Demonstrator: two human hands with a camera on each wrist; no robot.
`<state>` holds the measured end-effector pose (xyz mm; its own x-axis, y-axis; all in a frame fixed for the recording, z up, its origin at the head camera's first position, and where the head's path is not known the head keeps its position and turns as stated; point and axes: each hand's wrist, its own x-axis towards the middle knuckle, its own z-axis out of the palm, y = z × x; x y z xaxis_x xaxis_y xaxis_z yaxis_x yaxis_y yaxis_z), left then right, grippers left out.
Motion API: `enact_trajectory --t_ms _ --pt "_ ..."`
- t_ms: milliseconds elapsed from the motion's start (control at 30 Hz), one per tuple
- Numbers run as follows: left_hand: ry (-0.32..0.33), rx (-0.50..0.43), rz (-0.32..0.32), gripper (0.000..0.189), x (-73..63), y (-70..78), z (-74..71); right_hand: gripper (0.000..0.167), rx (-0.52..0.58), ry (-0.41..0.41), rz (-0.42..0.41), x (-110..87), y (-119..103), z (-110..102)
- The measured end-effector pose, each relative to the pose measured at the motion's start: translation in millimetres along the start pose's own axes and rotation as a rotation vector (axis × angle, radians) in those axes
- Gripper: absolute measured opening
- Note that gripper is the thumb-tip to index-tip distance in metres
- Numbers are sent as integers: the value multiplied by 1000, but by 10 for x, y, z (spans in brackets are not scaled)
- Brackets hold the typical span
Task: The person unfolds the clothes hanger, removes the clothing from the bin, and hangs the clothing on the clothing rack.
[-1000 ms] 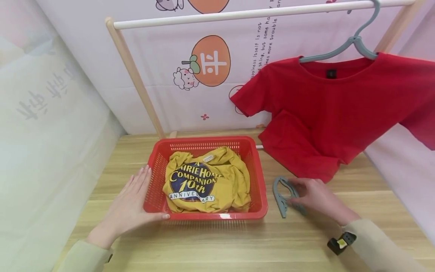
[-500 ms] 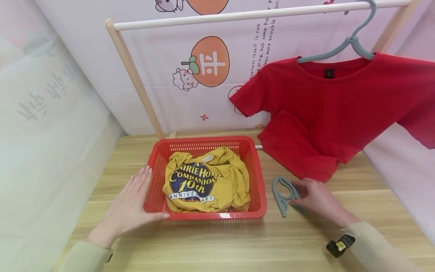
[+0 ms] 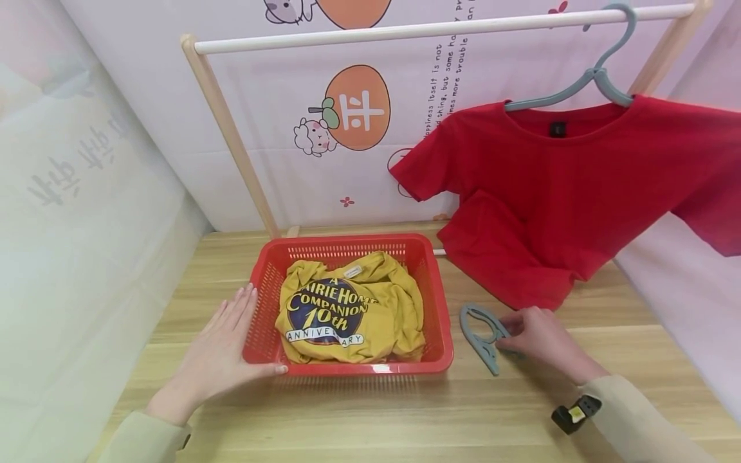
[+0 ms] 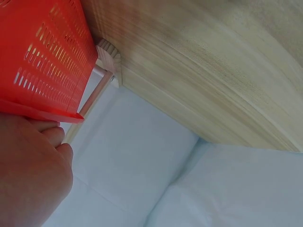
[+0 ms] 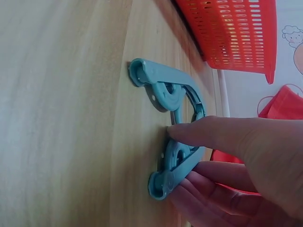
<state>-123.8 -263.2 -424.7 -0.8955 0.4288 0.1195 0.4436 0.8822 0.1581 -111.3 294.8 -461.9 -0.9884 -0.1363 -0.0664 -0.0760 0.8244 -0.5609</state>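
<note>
My left hand lies along the left side of the red plastic basket, fingers straight against its rim and thumb at the front corner. Inside the basket is a bunched yellow T-shirt with printed lettering. On the table to the right of the basket, my right hand pinches a folded blue-grey clothes hanger between thumb and fingers. The right wrist view shows the thumb on the middle of the hanger and the other fingers partly behind it.
A drying rack with a white bar stands behind the basket. From it hangs a red T-shirt on another blue-grey hanger, its hem close to my right hand. The wooden table meets printed cloth walls.
The folded hanger has turned slightly in my right hand, its near end swinging a little to the right. My left hand keeps its place on the basket.
</note>
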Motion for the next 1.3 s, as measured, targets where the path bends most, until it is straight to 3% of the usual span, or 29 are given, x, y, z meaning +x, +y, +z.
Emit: enact_trajectory --t_ms 400,867,1300 --pt "5 10 7 134 -18 -11 12 31 -13 17 59 -6 -31 14" --pt "-3 9 1 132 -18 11 -5 29 0 53 29 16 9 -1" --pt "-2 7 0 133 -14 9 -1 30 -27 193 -43 166 -109 -336"
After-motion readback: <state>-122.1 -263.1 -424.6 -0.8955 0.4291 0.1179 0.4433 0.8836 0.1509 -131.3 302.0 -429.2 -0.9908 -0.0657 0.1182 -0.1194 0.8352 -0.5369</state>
